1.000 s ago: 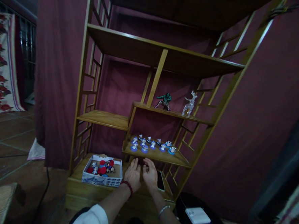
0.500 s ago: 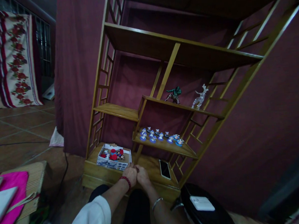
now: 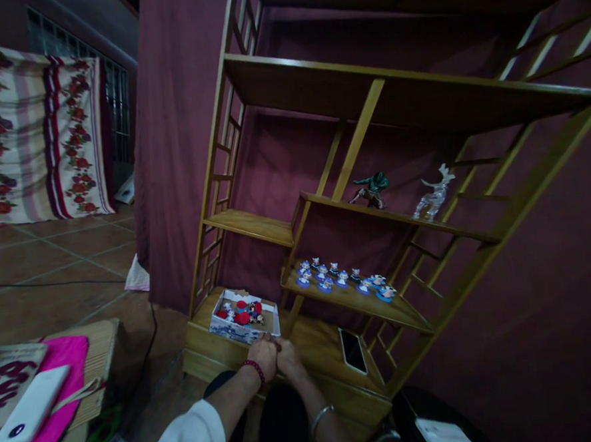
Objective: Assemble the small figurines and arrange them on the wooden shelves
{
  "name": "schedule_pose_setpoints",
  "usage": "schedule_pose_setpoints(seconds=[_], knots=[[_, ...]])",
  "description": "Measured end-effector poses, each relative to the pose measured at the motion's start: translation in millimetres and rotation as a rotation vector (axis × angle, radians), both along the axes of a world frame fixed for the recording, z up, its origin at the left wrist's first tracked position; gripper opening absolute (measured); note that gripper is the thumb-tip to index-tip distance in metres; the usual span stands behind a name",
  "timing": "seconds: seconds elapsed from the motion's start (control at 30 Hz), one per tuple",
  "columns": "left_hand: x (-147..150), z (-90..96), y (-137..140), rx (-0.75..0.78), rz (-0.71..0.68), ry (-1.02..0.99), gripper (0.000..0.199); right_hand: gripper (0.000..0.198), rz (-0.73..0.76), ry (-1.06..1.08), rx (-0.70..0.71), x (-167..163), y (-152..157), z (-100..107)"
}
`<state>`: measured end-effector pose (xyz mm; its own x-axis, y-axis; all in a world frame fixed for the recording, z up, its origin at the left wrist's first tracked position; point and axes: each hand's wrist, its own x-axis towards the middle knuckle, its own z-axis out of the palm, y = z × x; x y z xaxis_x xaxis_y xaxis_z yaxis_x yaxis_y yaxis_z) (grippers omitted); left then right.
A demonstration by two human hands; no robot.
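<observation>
My left hand (image 3: pixel 264 355), with a red bead bracelet at its wrist, meets my right hand (image 3: pixel 288 359) in front of the low shelf. Both have their fingers curled in and touching each other; anything between them is hidden or too small to name. Just beyond them stands an open cardboard box (image 3: pixel 222 326) holding several small figurines (image 3: pixel 242 313) with red and white parts. On the shelf above and to the right, several small figurines on round blue-purple bases (image 3: pixel 342 279) stand in loose rows.
A wooden display rack (image 3: pixel 256 227) fills the middle. It carries a green-and-brown figure (image 3: pixel 372 189), a clear deer figurine (image 3: pixel 433 194) and a phone (image 3: pixel 353 351). A low table (image 3: pixel 105 336) with a pink cloth (image 3: pixel 76 358) is at left; a black seat (image 3: pixel 412 407) at lower right.
The view has swung left, so everything appears shifted to the right. My hands stay together in front of the box; the figurines look unmoved.
</observation>
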<state>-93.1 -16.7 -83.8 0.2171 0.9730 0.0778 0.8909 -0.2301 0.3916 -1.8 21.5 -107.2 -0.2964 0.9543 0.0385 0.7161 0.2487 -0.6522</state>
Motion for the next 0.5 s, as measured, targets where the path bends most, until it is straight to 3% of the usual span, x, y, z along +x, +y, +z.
schedule_pose_setpoints(seconds=[0.3, 0.5], knots=[[-23.9, -20.6, 24.9, 0.063, 0.074, 0.012, 0.035, 0.024, 0.031, 0.002, 0.0, -24.9, 20.2, -4.2], [-36.2, -23.7, 49.2, 0.036, 0.094, 0.016, 0.038, 0.029, 0.059, 0.061, 0.028, -39.6, 38.7, -1.7]])
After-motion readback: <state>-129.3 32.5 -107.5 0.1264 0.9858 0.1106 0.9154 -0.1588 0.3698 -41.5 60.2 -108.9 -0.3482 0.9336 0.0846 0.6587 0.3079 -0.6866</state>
